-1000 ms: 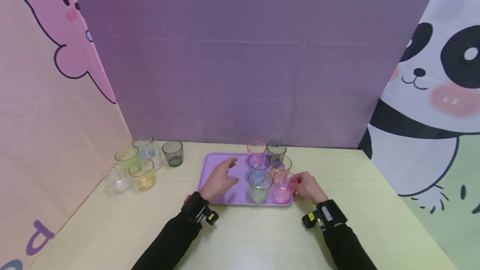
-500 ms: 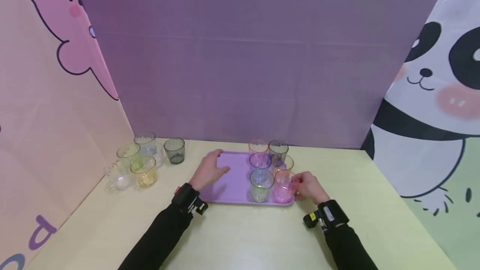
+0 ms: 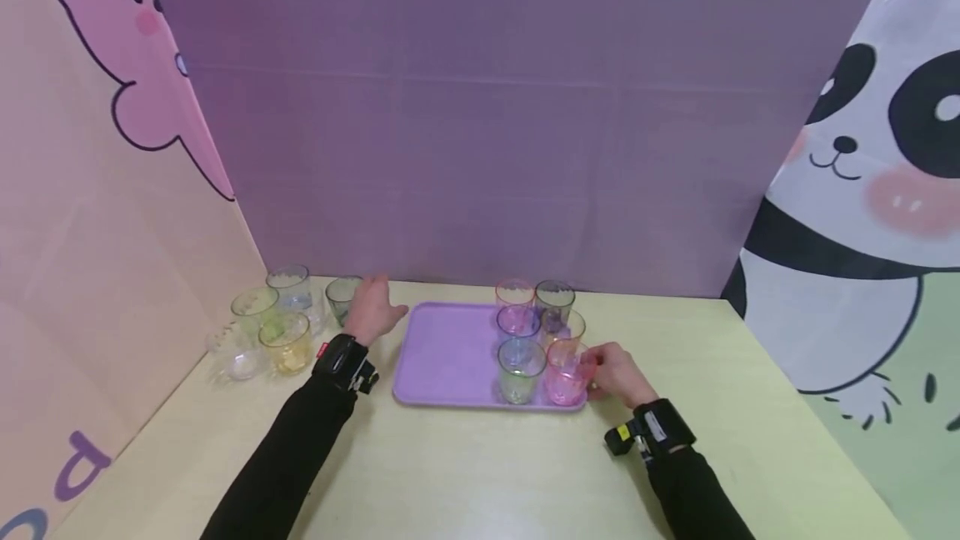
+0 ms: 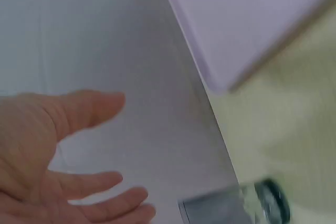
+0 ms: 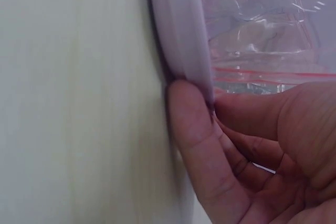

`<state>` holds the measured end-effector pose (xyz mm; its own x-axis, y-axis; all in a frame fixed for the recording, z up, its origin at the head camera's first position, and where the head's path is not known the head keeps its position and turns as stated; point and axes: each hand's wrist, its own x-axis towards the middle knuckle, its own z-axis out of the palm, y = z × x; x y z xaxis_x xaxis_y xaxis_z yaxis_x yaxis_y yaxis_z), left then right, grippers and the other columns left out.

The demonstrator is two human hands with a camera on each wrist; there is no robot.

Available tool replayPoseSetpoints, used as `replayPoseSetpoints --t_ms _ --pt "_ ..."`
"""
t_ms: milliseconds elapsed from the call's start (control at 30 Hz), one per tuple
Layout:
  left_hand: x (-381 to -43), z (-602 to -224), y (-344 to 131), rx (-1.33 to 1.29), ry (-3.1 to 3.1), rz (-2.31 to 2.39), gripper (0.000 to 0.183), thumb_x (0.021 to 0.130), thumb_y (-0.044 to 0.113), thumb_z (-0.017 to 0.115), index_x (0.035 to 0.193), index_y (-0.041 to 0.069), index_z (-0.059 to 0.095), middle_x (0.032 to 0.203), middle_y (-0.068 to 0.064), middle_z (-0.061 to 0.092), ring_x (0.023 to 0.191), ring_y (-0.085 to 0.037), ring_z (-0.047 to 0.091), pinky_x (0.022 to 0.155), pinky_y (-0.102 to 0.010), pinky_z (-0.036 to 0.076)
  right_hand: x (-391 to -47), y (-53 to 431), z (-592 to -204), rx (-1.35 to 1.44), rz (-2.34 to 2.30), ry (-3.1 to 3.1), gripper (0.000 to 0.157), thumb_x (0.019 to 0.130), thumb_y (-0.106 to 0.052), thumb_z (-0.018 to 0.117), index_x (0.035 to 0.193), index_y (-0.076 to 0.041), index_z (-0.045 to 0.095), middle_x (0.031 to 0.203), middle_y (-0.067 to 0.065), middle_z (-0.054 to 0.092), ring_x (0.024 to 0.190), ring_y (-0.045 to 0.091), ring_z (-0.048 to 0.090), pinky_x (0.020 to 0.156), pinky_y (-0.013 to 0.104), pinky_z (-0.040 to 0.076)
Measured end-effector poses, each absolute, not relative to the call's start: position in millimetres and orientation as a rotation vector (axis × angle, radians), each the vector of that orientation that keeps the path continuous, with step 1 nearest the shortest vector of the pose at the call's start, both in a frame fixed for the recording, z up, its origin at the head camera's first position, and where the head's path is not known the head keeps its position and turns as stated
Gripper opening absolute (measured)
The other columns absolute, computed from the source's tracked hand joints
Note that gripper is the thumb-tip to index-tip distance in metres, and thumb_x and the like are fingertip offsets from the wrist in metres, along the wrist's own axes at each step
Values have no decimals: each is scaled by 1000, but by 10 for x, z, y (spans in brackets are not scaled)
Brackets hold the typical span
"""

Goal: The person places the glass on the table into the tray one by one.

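Note:
My left hand (image 3: 371, 309), thumb spread from the fingers, is beside a grey tumbler (image 3: 340, 297) and partly hides it in the head view. The left wrist view has the same tumbler (image 4: 226, 208) at the bottom, apart from the loosely spread fingers. With its thumb and fingers my right hand (image 3: 615, 373) pinches the rim of the purple tray (image 3: 442, 357) at its near right corner. In the right wrist view the tray rim (image 5: 181, 19) runs between thumb and forefinger. A pink tumbler (image 3: 566, 386) stands on the tray right by that thumb.
On the tray's right half stand several more tumblers, among them a green one (image 3: 519, 386) and a dark one (image 3: 555, 298). At the table's left stand several others, including a yellow tumbler (image 3: 287, 348) and a clear one (image 3: 242, 361). A purple backdrop (image 3: 480, 148) rises behind the table.
My left hand has moved left from over the tray to the grey tumbler. The right hand has stayed at the tray's corner.

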<state>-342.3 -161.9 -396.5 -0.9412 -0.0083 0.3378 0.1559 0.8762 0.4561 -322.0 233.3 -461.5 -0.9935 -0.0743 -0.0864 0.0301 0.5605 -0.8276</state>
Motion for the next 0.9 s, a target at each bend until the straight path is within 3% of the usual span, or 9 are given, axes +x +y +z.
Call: replayPoseSetpoints --t_ms 300,633,900 --pt "-3661 -4041 -1882 71 -2569 -391 32 69 13 68 87 -8 51 97 -32 49 99 -47 41 86 -56 32 -3217 2341 -4601 -38 -1401 2679 20 80 3 60 100 6 62 89 15 61 70 21 61 58 32 55" --pt "-3733 -4169 -2012 219 -2733 -355 51 81 10 48 121 -19 35 119 -44 35 116 -55 28 99 -60 17 -3210 2321 -4609 -32 -1426 2656 15 80 2 62 95 4 63 84 14 59 68 22 61 57 32 55" --pt "-3768 -4272 -2007 198 -2654 -307 45 80 7 47 117 -17 40 113 -47 40 111 -57 35 101 -61 18 -3206 2323 -4597 -28 -1433 2651 13 81 1 61 94 3 64 84 13 58 68 21 60 57 33 55"
